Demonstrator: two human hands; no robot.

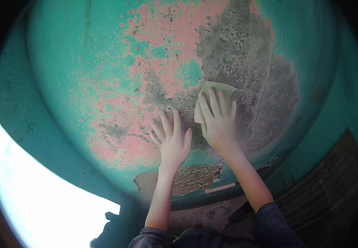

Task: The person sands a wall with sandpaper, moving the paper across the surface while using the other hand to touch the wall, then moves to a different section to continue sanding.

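Note:
My right hand (pixel 221 128) presses a pale grey-green sheet of sandpaper (pixel 230 89) against a worn wall (pixel 245 45). Its fingers lie stretched over the sheet, and the thumb is mostly hidden. To the left, my left hand (pixel 171 142) rests on the same wall, fingers spread and nothing in it. Around both hands the surface is patchy: green paint (pixel 71 37), pink layers (pixel 162 25) and bare grey, pitted plaster. A dusty haze whitens both hands.
Below my hands, a broken patch of coarse plaster (pixel 191 180) lies along the wall's lower edge. A thin crack (pixel 266 87) runs down the right side. Bright light (pixel 34 177) fills the lower left. A dark ribbed surface (pixel 328 190) is at lower right.

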